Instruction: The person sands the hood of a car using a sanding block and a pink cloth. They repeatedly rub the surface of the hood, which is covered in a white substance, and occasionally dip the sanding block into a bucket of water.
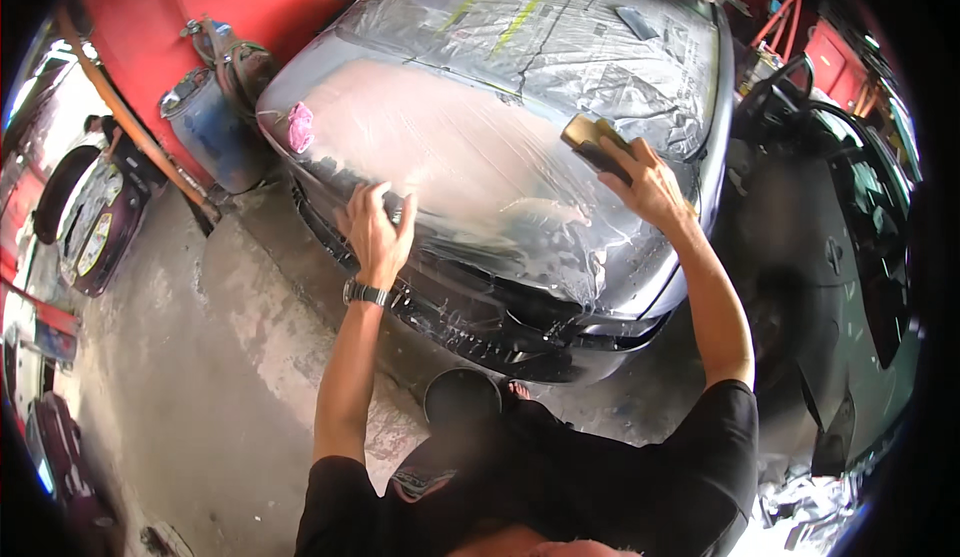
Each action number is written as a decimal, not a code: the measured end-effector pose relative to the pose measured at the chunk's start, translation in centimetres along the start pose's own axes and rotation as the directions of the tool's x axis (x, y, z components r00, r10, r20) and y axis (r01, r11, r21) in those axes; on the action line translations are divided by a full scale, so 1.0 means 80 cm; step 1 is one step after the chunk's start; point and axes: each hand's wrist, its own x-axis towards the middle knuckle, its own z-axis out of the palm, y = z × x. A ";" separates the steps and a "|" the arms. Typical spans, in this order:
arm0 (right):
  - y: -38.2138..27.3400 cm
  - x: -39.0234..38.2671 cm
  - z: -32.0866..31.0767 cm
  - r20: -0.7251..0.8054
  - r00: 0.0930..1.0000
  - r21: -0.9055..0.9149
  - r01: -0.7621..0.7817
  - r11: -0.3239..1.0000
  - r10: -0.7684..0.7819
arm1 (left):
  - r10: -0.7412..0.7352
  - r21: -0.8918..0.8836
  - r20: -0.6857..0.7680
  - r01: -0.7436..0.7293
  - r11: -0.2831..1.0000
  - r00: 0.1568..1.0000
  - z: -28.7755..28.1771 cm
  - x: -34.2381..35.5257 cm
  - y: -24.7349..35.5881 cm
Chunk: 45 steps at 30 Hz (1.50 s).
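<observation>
A car's wide painted panel (430,137) lies before me, with a pale pinkish patch over its middle and a wet-looking shine. On its right side, my right hand (648,185) grips a tan and dark sanding block (588,137), fingers over its top. At the front left edge, my left hand (374,235) curls its fingers and thumb round something dark, mostly hidden by the hand. A crumpled pink cloth (300,127) rests near the panel's left corner. Clear plastic sheeting (590,57) covers the glass and roof beyond.
A dark bucket (462,397) stands on the floor close to my legs. At the left are a blue drum (215,127) and an orange post (135,117). Another dark car (800,227) stands close on the right. The car's dark bumper (480,327) juts toward me.
</observation>
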 end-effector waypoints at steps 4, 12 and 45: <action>0.056 0.008 0.029 0.022 0.993 0.007 0.113 0.994 -0.113 | 0.165 -0.337 0.296 -0.059 0.940 0.941 0.017 0.030 0.059; 0.096 0.016 0.064 -0.045 0.995 0.052 0.092 0.994 -0.090 | 0.179 -0.004 0.752 -0.268 0.963 0.634 0.112 0.048 0.147; 0.109 0.017 0.084 -0.152 0.988 0.088 0.017 0.996 -0.004 | -0.464 0.499 0.452 0.215 0.840 0.762 0.206 0.178 0.015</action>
